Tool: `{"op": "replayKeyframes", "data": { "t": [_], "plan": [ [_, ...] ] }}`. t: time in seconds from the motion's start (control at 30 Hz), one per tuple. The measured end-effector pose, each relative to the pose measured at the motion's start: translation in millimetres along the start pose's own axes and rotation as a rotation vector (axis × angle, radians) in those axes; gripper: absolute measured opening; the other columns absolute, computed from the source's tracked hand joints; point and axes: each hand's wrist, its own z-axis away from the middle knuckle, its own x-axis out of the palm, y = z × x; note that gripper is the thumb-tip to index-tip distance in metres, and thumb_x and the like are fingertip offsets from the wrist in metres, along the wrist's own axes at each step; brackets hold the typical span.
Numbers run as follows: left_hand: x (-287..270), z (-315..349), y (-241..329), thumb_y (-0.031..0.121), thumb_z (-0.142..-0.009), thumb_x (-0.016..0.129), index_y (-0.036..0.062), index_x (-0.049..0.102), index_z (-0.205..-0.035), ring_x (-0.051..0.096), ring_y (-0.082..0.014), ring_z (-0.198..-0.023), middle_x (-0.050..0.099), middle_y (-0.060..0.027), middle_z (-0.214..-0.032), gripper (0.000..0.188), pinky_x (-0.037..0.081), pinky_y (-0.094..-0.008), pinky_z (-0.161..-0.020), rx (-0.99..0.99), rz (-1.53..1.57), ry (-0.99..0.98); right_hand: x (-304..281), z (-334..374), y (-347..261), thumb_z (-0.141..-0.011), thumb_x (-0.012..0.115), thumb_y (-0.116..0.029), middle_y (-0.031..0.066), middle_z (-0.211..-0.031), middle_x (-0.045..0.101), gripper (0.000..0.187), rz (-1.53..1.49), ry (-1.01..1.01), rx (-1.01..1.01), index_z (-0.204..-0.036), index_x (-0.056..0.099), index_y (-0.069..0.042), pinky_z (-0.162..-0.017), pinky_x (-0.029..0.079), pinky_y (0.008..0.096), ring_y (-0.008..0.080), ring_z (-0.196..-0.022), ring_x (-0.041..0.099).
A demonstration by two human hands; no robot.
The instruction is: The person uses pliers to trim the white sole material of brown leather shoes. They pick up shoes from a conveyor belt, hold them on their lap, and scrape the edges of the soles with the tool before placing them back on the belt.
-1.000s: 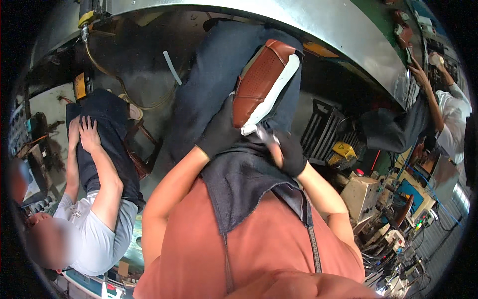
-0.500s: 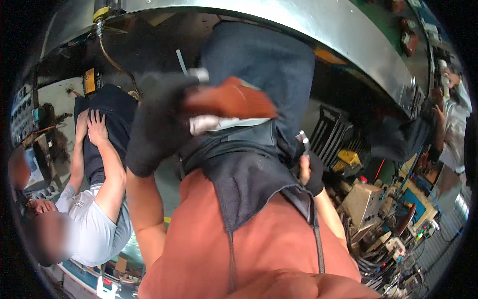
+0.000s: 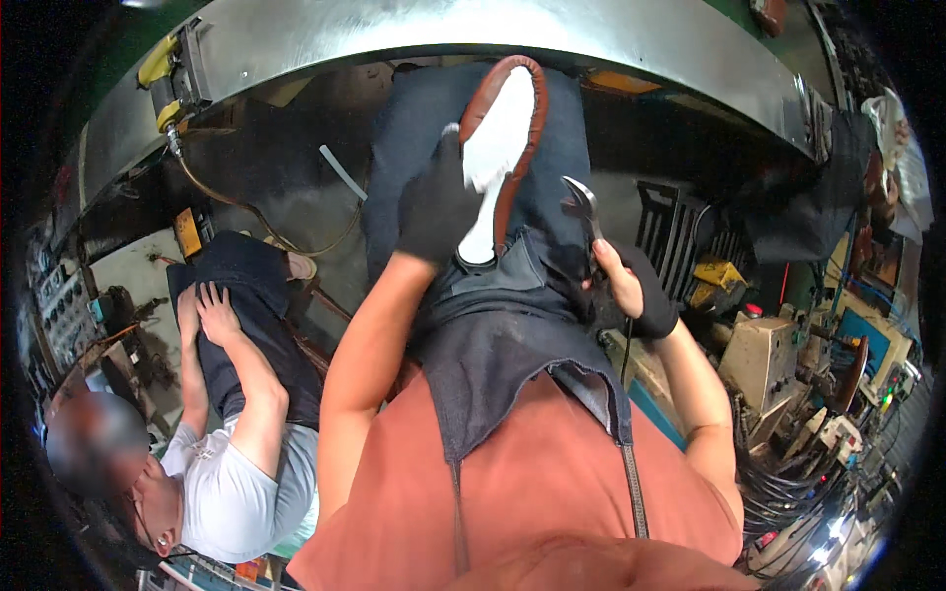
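Upside down on my lap lies a brown leather shoe [image 3: 505,158], its white underside facing up and its toe pointing away from me. My left hand [image 3: 440,202], in a black glove, is closed around the shoe's left side. To the right of the shoe, my right hand [image 3: 631,286], in a black glove with bare fingertips, grips pincers [image 3: 585,204] by the handle. Their curved metal head points up and left, apart from the shoe. A dark apron [image 3: 483,379] covers my lap under the shoe.
A metal bench edge [image 3: 473,34] runs across the far side. A yellow air tool [image 3: 168,89] hangs there on a hose. At my left sits a co-worker [image 3: 236,473], hands on their knees. Machinery [image 3: 764,360] stands at right; a black slotted grate [image 3: 655,231] lies nearer.
The shoe, blurred and lying sideways before, now lies sole up with its toe away from me. My left hand has moved right and nearer the lap's middle. The pincers stay in my right hand.
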Motion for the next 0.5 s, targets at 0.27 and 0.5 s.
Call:
{"op": "replayKeyframes", "data": {
  "t": [0.27, 0.5],
  "plan": [
    [41.1, 23.1, -29.7, 0.037, -0.078, 0.071, -0.0046, 0.011, -0.143, 0.015, -0.0368, -0.138, 0.017, -0.0280, -0.147, 0.097, 0.020, -0.0408, -0.110, 0.346, 0.417, -0.068, -24.3, -41.7, -40.7, -0.095, 0.044, -0.038, 0.0122, -0.074, 0.060, 0.043, 0.664, -0.174, -0.271, -0.091, 0.060, 0.002, -0.061, 0.046, 0.0364, 0.0243, -0.064, 0.059],
    [65.9, 45.5, -26.2, 0.038, -0.078, 0.071, -0.0072, 0.005, -0.142, 0.010, -0.0421, -0.138, 0.008, -0.0262, -0.150, 0.102, 0.017, -0.0401, -0.112, 0.173, 0.514, -0.143, 10.7, -62.6, -90.5, -0.091, 0.050, -0.032, 0.0196, -0.067, 0.061, 0.039, 1.261, -0.085, -0.555, -0.071, 0.064, -0.002, -0.056, 0.049, 0.0430, 0.0330, -0.062, 0.063]
  ]
}}
